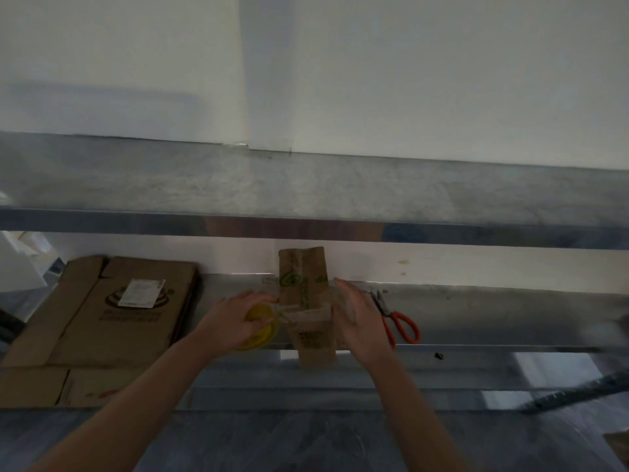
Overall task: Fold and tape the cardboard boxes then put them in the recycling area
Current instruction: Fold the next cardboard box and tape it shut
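Both bare forearms rise from the bottom edge toward the centre of the frame. The left hand (235, 321) curls its fingers round a tape roll (260, 337). The right hand (360, 318), fingers straight and together, lies against the right side of a folded box (303, 291).

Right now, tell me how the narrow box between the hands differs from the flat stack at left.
The narrow box is smaller than the flat stack. The narrow box bears green print and clear tape; the flat stack bears a white label. The left hand and right hand flank the narrow box; the flat stack lies apart. Both are brown cardboard.
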A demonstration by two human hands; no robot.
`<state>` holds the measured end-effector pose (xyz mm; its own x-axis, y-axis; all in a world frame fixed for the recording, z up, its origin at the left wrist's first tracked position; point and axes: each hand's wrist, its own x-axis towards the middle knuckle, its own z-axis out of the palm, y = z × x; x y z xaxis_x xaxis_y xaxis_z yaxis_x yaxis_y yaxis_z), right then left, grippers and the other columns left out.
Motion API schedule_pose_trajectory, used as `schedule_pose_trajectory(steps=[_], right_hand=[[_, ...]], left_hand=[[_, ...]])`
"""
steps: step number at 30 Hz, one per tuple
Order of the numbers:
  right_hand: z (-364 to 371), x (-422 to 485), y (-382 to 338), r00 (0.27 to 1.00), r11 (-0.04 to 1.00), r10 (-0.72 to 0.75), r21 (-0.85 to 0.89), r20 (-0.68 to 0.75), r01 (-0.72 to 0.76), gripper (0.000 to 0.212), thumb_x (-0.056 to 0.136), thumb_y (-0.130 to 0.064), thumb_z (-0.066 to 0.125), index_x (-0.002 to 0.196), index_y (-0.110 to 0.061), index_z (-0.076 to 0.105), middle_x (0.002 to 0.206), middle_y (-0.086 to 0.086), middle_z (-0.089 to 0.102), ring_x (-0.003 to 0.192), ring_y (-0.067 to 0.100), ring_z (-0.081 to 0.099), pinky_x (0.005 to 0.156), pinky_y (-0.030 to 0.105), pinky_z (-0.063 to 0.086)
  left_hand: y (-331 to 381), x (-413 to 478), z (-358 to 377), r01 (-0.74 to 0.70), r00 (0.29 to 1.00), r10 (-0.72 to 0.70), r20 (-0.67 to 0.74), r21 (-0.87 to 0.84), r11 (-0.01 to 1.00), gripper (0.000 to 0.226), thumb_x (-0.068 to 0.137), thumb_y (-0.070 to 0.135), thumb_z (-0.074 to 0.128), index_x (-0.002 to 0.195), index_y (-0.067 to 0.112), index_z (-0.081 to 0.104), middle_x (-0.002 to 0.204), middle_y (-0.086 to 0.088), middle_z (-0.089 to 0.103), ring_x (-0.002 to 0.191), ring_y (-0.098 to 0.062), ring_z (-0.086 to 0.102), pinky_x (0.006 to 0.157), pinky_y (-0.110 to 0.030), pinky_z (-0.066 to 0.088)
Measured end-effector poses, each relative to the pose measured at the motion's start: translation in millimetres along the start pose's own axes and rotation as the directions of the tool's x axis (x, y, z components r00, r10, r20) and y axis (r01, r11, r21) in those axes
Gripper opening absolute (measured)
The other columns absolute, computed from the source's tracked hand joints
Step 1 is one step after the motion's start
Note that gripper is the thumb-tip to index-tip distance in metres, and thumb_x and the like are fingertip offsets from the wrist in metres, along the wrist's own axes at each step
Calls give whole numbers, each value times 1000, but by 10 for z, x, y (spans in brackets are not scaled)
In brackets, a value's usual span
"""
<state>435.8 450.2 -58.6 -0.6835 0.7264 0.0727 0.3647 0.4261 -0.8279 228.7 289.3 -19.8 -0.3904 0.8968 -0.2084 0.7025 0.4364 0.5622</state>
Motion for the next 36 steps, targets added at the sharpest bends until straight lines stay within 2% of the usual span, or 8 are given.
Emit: schedule_pose_trajectory(steps=[5, 11, 14, 19, 22, 25, 31, 36], right_hand=[[-213, -57, -28, 975, 972, -131, -171, 178, 162, 64, 96, -39, 58, 152, -37, 27, 159, -10, 26, 146, 7, 19, 120, 34, 23], [-233, 85, -77, 958, 961, -116, -215, 263, 175, 91, 79, -54, 73, 152, -34, 23, 155, -10, 34, 140, 10, 34, 116, 34, 31], [-203, 147, -98, 967, 962, -97, -226, 238, 152, 89, 76, -61, 72, 149, -32, 30, 148, -10, 45, 132, 9, 45, 110, 33, 40], [-182, 162, 1, 942, 939, -192, -229, 274, 258, 91, 79, -48, 77, 152, -30, 26, 157, -3, 34, 138, 14, 40, 112, 35, 40], [-161, 189, -17, 937, 989, -109, -56, 331, 135, 96, 74, -54, 78, 151, -33, 25, 152, -7, 40, 135, 7, 40, 109, 26, 37], [-132, 223, -28, 942, 999, -14, 38, 334, 1, 87, 72, -77, 60, 146, -44, 26, 153, -11, 37, 136, 6, 38, 106, 26, 35], [-163, 299, 116, 962, 998, 4, -62, 275, 14, 67, 75, -75, 59, 132, -56, 30, 132, -30, 46, 120, -9, 44, 94, 16, 38], [-218, 293, 341, 964, 995, 18, -98, 266, 8, 76, 71, -84, 55, 135, -52, 31, 141, -19, 50, 127, -1, 50, 104, 33, 47]], left_hand=[[35, -11, -1, -4, 1000, 4, -3, -5, 1000, 37, 92, 39, 58, 127, 50, 50, 120, 11, 56, 99, -12, 58, 91, -30, 47], [94, 0, -36, -10, 1000, 10, -4, 52, 999, 39, 92, 32, 59, 129, 43, 51, 125, 10, 53, 108, -16, 55, 99, -34, 43], [104, -2, -63, -12, 1000, 12, 5, 36, 999, 42, 93, 30, 58, 131, 44, 49, 124, 8, 53, 108, -18, 55, 99, -37, 44], [66, -28, -60, -16, 1000, 16, 6, -1, 1000, 44, 91, 30, 61, 133, 41, 50, 130, 7, 52, 112, -17, 54, 101, -41, 43], [34, -22, -41, 7, 1000, -7, -1, -24, 1000, 44, 91, 31, 61, 132, 44, 50, 129, 8, 51, 111, -19, 53, 98, -38, 45], [11, -1, -32, -1, 1000, 1, -4, -27, 1000, 44, 91, 32, 62, 131, 46, 49, 127, 9, 52, 110, -19, 54, 97, -37, 45], [-6, 43, -29, -25, 1000, 24, -15, -72, 997, 44, 91, 36, 62, 131, 51, 48, 119, 12, 52, 107, -14, 54, 97, -36, 45], [54, 65, 20, -70, 996, 68, -50, -38, 997, 40, 90, 39, 63, 129, 42, 54, 122, 8, 59, 108, -17, 58, 95, -38, 47]])
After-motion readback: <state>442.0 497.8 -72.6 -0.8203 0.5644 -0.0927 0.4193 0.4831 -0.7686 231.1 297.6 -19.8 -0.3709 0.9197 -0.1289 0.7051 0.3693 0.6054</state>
